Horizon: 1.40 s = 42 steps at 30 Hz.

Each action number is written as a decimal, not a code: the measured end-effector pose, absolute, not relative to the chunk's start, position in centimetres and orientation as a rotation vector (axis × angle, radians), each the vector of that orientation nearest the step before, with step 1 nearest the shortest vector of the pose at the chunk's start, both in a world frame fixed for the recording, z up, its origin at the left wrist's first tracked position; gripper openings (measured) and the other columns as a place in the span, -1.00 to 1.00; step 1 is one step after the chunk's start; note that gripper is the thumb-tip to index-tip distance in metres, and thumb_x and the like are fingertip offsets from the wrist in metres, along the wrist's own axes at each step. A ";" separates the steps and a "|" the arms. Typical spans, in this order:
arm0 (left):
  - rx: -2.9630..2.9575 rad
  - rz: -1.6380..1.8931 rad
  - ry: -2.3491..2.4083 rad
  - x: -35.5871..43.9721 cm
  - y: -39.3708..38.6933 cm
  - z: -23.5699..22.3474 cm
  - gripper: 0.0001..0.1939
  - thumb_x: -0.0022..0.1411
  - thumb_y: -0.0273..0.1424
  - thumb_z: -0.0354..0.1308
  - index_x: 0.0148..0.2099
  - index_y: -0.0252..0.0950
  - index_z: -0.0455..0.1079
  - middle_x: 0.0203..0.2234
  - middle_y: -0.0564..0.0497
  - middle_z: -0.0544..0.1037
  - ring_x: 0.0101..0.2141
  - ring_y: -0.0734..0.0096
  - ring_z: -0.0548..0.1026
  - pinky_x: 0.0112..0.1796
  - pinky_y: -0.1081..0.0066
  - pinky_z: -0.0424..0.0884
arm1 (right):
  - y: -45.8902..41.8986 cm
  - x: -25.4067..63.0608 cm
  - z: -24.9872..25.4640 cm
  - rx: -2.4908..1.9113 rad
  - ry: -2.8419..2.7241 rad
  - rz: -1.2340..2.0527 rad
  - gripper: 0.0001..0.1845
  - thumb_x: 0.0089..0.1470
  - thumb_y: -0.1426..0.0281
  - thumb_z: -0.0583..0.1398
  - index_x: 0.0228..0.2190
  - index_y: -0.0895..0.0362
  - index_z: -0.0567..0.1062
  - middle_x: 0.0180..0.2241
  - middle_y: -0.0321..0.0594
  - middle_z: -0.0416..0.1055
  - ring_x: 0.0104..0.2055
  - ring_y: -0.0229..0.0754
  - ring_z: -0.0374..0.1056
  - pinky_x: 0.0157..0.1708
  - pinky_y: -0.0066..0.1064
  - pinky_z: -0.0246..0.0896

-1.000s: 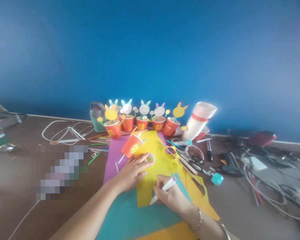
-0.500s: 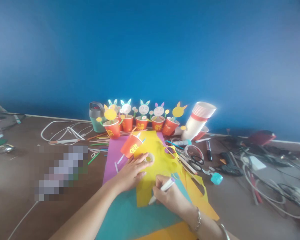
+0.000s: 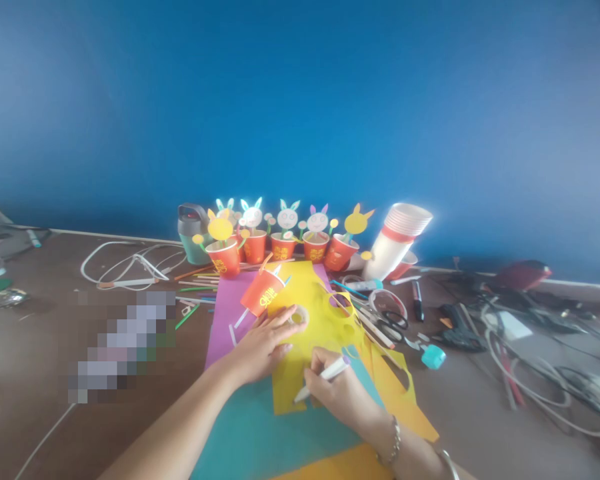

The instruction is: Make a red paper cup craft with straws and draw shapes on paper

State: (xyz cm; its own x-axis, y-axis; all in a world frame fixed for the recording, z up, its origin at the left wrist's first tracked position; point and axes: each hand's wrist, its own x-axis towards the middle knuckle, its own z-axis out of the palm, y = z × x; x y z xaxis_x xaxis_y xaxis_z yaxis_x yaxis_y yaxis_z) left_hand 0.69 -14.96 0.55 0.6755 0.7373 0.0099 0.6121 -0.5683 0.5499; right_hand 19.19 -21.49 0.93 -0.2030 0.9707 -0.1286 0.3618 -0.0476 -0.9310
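Note:
My right hand (image 3: 337, 387) grips a white marker (image 3: 325, 375) with a purple end, its tip down at the lower edge of a yellow paper sheet (image 3: 287, 383). Flat on the same sheet lies my left hand (image 3: 265, 343), fingers stretched out, their tips by a small tape roll (image 3: 297, 319). Just beyond that hand a red paper cup (image 3: 263, 292) leans over with paper strips in it. Beneath the yellow sheet are teal paper (image 3: 245, 427), purple paper (image 3: 225, 313) and orange paper (image 3: 340, 465).
Several red cups with paper rabbit faces (image 3: 283, 247) stand along the blue wall, near a tilted stack of white cups (image 3: 393, 243). Scissors (image 3: 397, 323), a black marker (image 3: 418, 300) and tangled cables (image 3: 530, 393) lie right. A white cable (image 3: 125, 267) lies left.
My right hand has moved the marker slightly to the left along the lower part of the yellow sheet. The left hand stays in place.

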 end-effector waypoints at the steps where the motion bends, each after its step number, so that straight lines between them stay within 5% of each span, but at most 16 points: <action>1: 2.376 0.323 1.039 0.7 -15.0 0.5 -0.51 0.36 -0.38 -0.11 0.29 0.08 0.05 0.34 0.10 -0.09 0.30 0.26 -0.07 0.24 0.04 -0.16 | -21.5 19.2 0.9 -1.435 -1.612 1.244 -0.76 -0.09 0.38 0.09 -0.65 0.05 0.09 -0.75 -0.50 0.06 -0.69 -0.38 0.02 -0.67 -0.54 -0.03; 42: 2.408 0.336 1.030 0.5 -15.0 0.3 -0.54 0.39 -0.33 -0.14 0.29 0.07 0.04 0.34 0.07 -0.08 0.30 0.21 -0.04 0.23 0.00 -0.11 | -21.1 19.2 0.4 -1.561 -1.609 0.891 -0.72 -0.07 0.34 0.06 -0.65 0.04 0.03 -0.69 -0.47 -0.02 -0.62 -0.35 -0.05 -0.64 -0.52 -0.08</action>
State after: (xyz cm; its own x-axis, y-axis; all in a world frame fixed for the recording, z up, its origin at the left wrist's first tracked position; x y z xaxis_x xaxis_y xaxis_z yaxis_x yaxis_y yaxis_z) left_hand 0.54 -15.01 0.29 0.6840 0.7288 0.0303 0.6068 -0.5916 0.5308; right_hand 19.17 -21.13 0.38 -0.0148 0.9995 0.0275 0.5075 0.0312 -0.8611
